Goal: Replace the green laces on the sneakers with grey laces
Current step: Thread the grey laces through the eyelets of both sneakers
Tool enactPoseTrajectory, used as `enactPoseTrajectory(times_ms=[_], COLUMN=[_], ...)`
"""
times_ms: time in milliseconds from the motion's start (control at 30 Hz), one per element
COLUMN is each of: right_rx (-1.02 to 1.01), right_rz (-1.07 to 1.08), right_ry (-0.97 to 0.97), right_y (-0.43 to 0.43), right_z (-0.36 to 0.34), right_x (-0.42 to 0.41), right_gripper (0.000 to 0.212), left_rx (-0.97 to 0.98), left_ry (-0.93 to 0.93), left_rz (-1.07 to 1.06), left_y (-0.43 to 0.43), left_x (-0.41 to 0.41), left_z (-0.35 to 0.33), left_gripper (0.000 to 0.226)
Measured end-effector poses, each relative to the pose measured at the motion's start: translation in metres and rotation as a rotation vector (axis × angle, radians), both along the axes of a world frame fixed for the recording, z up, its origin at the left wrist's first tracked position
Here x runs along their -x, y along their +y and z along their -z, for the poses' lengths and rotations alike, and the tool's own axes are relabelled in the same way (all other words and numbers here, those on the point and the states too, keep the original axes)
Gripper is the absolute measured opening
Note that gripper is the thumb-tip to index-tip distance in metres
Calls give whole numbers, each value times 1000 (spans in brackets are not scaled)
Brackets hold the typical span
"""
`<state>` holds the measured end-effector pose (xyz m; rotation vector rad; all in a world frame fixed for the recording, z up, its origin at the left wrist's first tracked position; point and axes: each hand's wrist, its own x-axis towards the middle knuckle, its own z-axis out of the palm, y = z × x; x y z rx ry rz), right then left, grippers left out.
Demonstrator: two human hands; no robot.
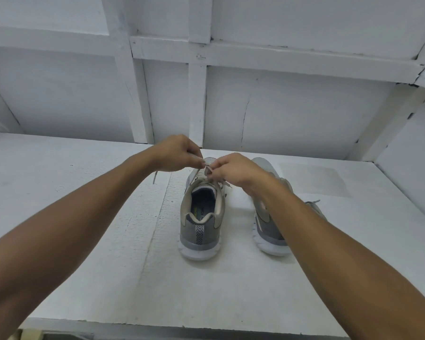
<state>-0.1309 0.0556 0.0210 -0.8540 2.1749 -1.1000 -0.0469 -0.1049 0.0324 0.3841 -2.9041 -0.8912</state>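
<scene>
While left fingers [196,156] and right fingers [218,168] pinch grey lace [208,170] | sneaker [201,231] — insole print [200,212] unreadable

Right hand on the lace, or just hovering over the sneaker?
Touching. Head view: the right hand pinches the lace just above the sneaker tongue.

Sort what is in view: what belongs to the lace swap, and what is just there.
Belongs to the job: sneaker under the hands; grey lace, pinched by left hand and right hand; second sneaker beside it.
Just there: white table; white panelled wall behind.
</scene>
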Motion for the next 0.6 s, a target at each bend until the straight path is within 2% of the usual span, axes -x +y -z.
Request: enactPoseTrajectory(times_ms=[100, 200, 433, 533, 600], right_rx=[24, 133, 320, 401, 442], right_rz=[-4, 67, 147, 124, 175], right_ry=[10, -23, 161, 141, 59], right_y=[-4, -9, 0, 3, 3], right_z=[7, 18, 30, 25, 21], right_x=[-3, -5, -3, -1, 1], right_gripper=[23, 30, 27, 2, 18], left_rx=[-88, -168, -201, -212, -232], left_ry=[-19, -22, -9, -5, -3], left_rz=[39, 60, 37, 29, 26], left_y=[-6, -6, -2, -2, -2], left_x=[-4, -5, -4, -3, -3], left_z=[0, 6, 16, 16, 16], left_gripper=[10, 14, 19, 18, 18])
